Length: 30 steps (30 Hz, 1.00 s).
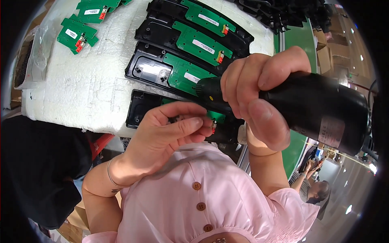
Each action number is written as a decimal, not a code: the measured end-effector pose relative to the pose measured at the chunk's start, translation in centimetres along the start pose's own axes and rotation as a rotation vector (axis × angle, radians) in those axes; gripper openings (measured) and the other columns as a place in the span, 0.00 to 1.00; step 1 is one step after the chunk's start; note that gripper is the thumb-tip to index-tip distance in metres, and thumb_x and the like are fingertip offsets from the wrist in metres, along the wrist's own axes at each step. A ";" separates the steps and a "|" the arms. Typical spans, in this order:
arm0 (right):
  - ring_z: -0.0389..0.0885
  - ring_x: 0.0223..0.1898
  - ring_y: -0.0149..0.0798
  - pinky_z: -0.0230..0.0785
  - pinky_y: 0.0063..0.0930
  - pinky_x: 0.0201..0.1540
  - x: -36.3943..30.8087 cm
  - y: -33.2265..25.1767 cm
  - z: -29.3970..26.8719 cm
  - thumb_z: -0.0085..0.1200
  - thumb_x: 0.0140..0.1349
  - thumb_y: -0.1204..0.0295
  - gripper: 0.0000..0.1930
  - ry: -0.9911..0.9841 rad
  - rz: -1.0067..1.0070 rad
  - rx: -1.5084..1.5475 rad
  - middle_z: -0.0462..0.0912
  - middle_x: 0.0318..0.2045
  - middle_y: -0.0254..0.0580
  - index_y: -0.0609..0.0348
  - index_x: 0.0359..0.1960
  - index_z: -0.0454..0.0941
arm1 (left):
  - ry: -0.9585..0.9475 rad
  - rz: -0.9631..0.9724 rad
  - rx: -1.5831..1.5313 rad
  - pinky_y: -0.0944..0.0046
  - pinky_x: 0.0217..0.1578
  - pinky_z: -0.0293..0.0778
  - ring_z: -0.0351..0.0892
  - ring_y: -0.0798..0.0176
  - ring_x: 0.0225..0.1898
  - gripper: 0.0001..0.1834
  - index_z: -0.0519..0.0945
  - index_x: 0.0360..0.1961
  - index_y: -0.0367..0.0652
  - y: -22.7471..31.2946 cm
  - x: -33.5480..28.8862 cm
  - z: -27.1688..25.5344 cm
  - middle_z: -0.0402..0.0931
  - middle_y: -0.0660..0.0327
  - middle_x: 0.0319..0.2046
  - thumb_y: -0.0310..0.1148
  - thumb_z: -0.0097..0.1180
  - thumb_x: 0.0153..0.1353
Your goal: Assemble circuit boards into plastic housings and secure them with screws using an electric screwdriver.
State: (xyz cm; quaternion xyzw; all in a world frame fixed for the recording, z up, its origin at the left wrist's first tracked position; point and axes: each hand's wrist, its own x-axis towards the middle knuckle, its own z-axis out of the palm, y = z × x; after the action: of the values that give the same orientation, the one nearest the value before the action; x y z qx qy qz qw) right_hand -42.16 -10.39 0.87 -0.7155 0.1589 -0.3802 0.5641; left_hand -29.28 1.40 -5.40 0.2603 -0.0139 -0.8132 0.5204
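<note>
My right hand (259, 93) is wrapped around a black electric screwdriver (316, 101), which lies sideways with its nose pointing left, above the lower housings. My left hand (158, 135) hovers over the nearest black plastic housing (139, 106), its fingers curled and the thumb close to the index finger. Whether small parts sit in those fingers is hidden. Under the hands, the nearest green circuit board (217, 116) shows only in part. Just beyond, a second housing (150, 67) carries a green board (182, 75) with a white label, partly behind the screwdriver's nose.
Two more housings with green boards (198, 42) (206, 18) lie farther back in a row. Loose boards (77, 34) rest at the far left on the white padded surface (89, 77). Dark parts (283, 12) are heaped at the back right. Another person (314, 188) is at the right.
</note>
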 end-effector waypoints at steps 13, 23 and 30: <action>0.76 0.16 0.21 0.72 0.11 0.22 -1.3 -5.4 -0.6 0.61 0.41 0.78 0.14 0.037 -0.385 0.641 0.76 0.13 0.28 0.54 0.27 0.67 | -0.069 0.093 -0.191 0.74 0.34 0.74 0.77 0.70 0.33 0.11 0.74 0.41 0.38 -0.7 0.8 -0.4 0.77 0.60 0.33 0.33 0.50 0.61; 0.76 0.16 0.22 0.73 0.13 0.25 -0.8 -7.3 -1.7 0.63 0.39 0.77 0.16 -0.073 -0.178 0.311 0.77 0.15 0.28 0.53 0.27 0.67 | -0.033 0.054 -0.282 0.76 0.31 0.71 0.74 0.73 0.29 0.10 0.74 0.36 0.42 -0.8 0.6 -0.1 0.75 0.65 0.29 0.37 0.49 0.62; 0.74 0.15 0.22 0.74 0.14 0.24 -2.1 -8.0 -3.7 0.62 0.40 0.78 0.17 -0.113 -0.053 0.364 0.74 0.14 0.27 0.53 0.29 0.66 | -0.121 0.103 -0.164 0.77 0.29 0.67 0.71 0.75 0.28 0.09 0.73 0.34 0.42 -0.1 0.7 -0.7 0.74 0.66 0.28 0.37 0.48 0.63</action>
State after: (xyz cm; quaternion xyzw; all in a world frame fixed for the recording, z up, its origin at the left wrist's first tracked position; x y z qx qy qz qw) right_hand -47.83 -9.01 7.74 -0.6259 0.0367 -0.3765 0.6820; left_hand -29.34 0.99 -6.31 0.1660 0.0079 -0.7979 0.5794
